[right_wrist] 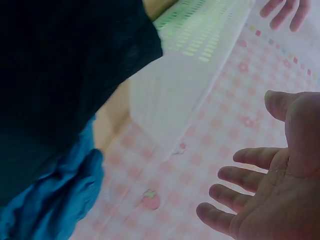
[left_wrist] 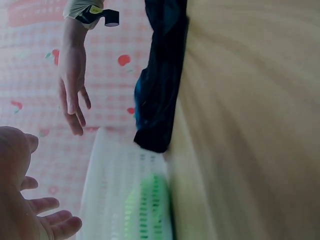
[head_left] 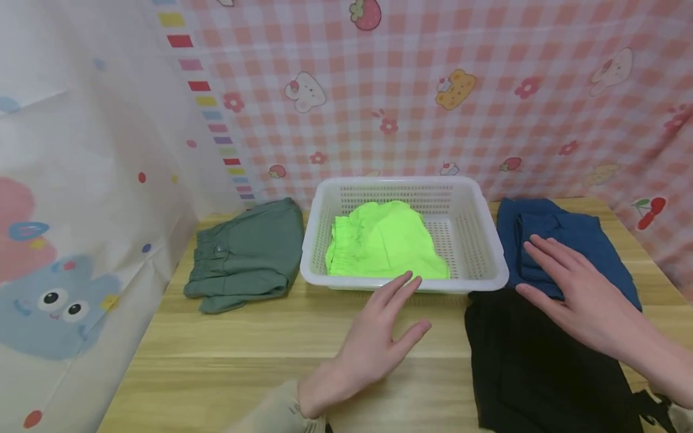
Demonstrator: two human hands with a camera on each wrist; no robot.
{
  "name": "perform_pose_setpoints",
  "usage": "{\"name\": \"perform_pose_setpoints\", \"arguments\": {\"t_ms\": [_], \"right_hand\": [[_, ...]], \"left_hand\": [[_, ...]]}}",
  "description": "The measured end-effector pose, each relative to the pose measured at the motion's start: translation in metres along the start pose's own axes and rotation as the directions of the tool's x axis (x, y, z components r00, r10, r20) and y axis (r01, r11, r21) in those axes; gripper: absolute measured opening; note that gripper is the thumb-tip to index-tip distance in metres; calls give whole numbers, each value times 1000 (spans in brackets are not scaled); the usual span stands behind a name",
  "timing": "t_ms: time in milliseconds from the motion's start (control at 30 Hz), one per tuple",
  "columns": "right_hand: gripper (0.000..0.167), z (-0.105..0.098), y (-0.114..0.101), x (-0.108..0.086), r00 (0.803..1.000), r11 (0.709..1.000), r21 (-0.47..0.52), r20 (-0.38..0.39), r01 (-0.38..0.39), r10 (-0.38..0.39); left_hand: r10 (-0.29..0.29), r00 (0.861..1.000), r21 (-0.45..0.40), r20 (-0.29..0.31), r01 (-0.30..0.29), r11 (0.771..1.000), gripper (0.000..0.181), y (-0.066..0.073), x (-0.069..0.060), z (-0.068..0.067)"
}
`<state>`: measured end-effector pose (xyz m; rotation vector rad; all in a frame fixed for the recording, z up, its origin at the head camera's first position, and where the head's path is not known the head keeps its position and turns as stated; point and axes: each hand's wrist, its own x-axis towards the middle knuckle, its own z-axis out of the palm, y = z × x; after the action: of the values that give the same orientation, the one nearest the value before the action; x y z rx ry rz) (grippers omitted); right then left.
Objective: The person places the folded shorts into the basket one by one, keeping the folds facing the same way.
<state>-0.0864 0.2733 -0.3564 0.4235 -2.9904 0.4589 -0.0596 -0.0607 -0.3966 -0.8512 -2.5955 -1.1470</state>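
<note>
Neon-green shorts (head_left: 387, 240) lie folded in the left part of a white plastic basket (head_left: 479, 264). My left hand (head_left: 373, 343), its fingers extended and holding nothing, is above the table in front of the basket. Over the dark clothes on the right, my right hand (head_left: 585, 294) hovers with straight fingers and nothing in its grasp. Beneath it are a black garment (head_left: 530, 367) spread on the table and a folded blue garment (head_left: 579, 240) behind that. In the right wrist view the right hand (right_wrist: 270, 185) is apart from the black cloth (right_wrist: 65, 65).
Folded grey-green shorts (head_left: 249, 255) lie on the wooden table (head_left: 260, 367), left of the basket. A pink checked cloth (head_left: 346, 90) with printed figures hangs behind the table. White printed cloth (head_left: 70, 150) hangs along the left side.
</note>
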Motion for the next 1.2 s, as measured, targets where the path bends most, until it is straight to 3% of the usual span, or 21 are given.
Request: {"name": "perform_pose_setpoints", "arguments": {"t_ms": [267, 433, 567, 700, 1033, 1200], "right_hand": [[79, 7, 21, -24, 999, 999, 6, -13, -37, 37], [79, 11, 30, -33, 997, 997, -15, 1, -74, 74], [81, 15, 37, -38, 995, 995, -35, 15, -96, 97], [79, 19, 48, -43, 996, 994, -59, -6, -95, 94], [90, 27, 69, -50, 970, 975, -141, 150, -172, 193], [91, 30, 77, -58, 962, 968, -171, 169, -185, 214]], "left_hand": [[37, 996, 42, 82, -41, 998, 62, 4, -6, 16], [3, 989, 82, 148, -15, 997, 63, 7, -5, 23], [-73, 967, 135, 242, 41, 990, 64, 8, -1, 31], [-149, 937, 130, 316, 113, 985, 65, 8, 6, 38], [-251, 894, 89, 371, 235, 968, 66, 9, 17, 60], [-311, 871, 88, 381, 300, 950, 66, 12, 21, 70]]}}
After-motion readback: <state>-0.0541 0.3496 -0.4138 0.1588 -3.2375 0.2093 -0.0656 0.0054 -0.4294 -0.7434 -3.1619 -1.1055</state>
